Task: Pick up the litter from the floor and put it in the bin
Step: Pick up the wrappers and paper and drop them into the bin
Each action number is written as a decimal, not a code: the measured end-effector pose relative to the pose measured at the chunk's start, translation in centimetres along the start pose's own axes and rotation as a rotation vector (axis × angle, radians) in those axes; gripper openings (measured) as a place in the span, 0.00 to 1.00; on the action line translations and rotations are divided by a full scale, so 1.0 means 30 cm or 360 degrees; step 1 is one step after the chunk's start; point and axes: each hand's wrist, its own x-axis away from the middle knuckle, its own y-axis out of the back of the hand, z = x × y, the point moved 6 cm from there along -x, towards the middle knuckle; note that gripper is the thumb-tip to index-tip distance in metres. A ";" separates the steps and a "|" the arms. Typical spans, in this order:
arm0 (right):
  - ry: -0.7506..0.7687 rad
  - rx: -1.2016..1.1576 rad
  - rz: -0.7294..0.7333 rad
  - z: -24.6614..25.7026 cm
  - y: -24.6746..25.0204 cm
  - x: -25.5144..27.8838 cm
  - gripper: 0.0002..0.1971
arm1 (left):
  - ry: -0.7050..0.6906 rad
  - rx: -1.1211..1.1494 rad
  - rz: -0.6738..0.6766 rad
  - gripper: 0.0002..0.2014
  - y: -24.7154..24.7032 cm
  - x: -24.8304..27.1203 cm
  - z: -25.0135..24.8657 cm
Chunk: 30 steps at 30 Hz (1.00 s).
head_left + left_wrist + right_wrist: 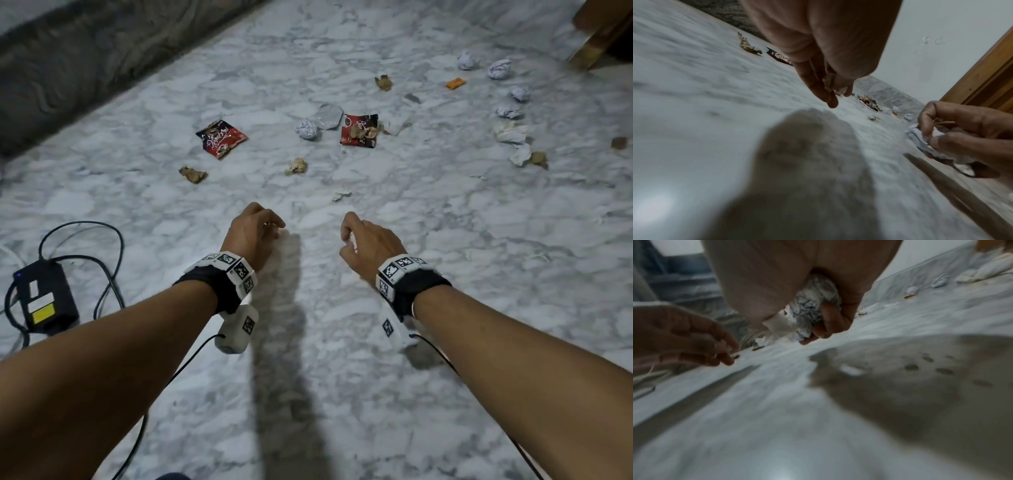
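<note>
Litter lies scattered on the marble floor: a red and black wrapper, a second one, a crumpled paper ball, brown scraps and a small white scrap. More paper balls lie at the far right. My left hand hovers over the floor and pinches a small crumpled scrap. My right hand grips a crumpled printed paper ball together with white tissue. No bin is in view.
A black power adapter with looped cables lies on the floor at the left. A dark grey patterned edge runs along the top left. Wooden furniture stands at the top right.
</note>
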 end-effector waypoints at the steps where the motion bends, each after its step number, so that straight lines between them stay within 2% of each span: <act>1: -0.0049 -0.0034 -0.0032 -0.007 0.024 -0.005 0.09 | 0.0004 -0.0011 0.0003 0.11 0.003 -0.018 -0.002; 4: -0.0226 -0.0146 -0.0106 -0.026 0.094 -0.031 0.12 | 0.0071 -0.0093 0.0101 0.15 0.013 -0.080 0.002; 7: -0.0391 -0.0252 -0.0151 -0.038 0.160 -0.057 0.14 | 0.0180 -0.0147 0.0220 0.12 0.039 -0.143 0.007; 10: -0.0480 -0.0214 -0.0197 -0.027 0.235 -0.073 0.12 | 0.0174 -0.0234 0.0315 0.16 0.075 -0.198 -0.003; 13: -0.0598 -0.0154 -0.0208 -0.010 0.304 -0.088 0.10 | 0.0231 -0.0397 0.0415 0.14 0.109 -0.261 0.003; 18: -0.0788 -0.0143 -0.0243 0.035 0.369 -0.100 0.17 | 0.0197 -0.0449 0.0420 0.23 0.172 -0.352 -0.026; 21: -0.0798 -0.0210 -0.0243 0.059 0.333 -0.152 0.23 | 0.0198 -0.0439 0.0374 0.25 0.184 -0.403 0.004; 25: -0.0786 -0.0348 -0.0227 0.023 0.189 -0.238 0.27 | 0.0167 -0.0500 0.0358 0.30 0.101 -0.483 0.066; 30: -0.0751 -0.0313 -0.0227 -0.091 0.059 -0.329 0.23 | 0.0108 -0.0382 0.0374 0.31 -0.071 -0.555 0.080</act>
